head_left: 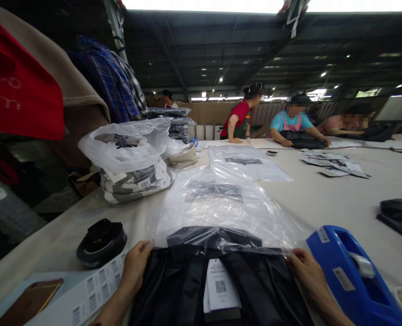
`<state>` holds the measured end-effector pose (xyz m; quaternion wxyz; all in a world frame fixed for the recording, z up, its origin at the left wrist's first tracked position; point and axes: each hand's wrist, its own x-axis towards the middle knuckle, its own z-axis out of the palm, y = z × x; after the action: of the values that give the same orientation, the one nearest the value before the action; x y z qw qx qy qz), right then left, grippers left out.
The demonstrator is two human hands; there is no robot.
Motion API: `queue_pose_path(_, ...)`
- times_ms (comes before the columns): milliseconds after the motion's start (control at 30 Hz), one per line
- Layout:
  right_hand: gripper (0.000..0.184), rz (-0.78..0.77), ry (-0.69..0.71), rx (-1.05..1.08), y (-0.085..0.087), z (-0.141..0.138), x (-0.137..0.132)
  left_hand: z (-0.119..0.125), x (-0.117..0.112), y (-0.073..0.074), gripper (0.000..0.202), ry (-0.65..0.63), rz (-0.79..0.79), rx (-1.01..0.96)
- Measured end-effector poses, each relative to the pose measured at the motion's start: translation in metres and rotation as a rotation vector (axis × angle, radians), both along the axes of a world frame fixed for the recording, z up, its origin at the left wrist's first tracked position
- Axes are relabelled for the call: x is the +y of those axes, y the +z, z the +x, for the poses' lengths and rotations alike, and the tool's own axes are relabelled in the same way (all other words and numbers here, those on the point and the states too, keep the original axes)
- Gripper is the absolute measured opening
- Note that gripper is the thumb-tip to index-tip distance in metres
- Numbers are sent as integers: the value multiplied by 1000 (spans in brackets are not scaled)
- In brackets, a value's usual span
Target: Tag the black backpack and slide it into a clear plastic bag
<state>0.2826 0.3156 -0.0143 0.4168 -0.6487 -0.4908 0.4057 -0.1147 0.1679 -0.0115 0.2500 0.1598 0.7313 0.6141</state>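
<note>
A folded black garment [187, 285] lies at the near edge of the table, with a white hang tag [221, 287] bearing a QR code on top. Its far end sits inside the mouth of a clear plastic bag [221, 203] that stretches away from me. My left hand [135, 265] grips the garment's left edge at the bag opening, fingers curled. On the right edge, my right hand [306, 271] pinches the bag's rim against the garment.
A blue tape dispenser [350, 276] stands right of my hand. A black tape roll [101, 240], barcode label sheets [95, 285] and a phone [31, 301] lie left. A bag of tags [133, 158], more clear bags [245, 163] and a black garment [399, 217] lie farther off. Several people work at the far end.
</note>
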Motion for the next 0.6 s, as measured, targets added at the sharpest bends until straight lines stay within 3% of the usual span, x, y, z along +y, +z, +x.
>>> queue_pose_path(167, 40, -42, -2, 168, -2, -5, 2, -1, 7, 0, 32, 78, -50, -81)
queue_pose_path(367, 32, -71, -40, 224, 1, -8, 2, 0, 4, 7, 23, 104, -140, -28)
queue_pose_path(600, 32, -105, 122, 218, -8, 5, -20, 2, -13, -1, 23, 23, -196, 132)
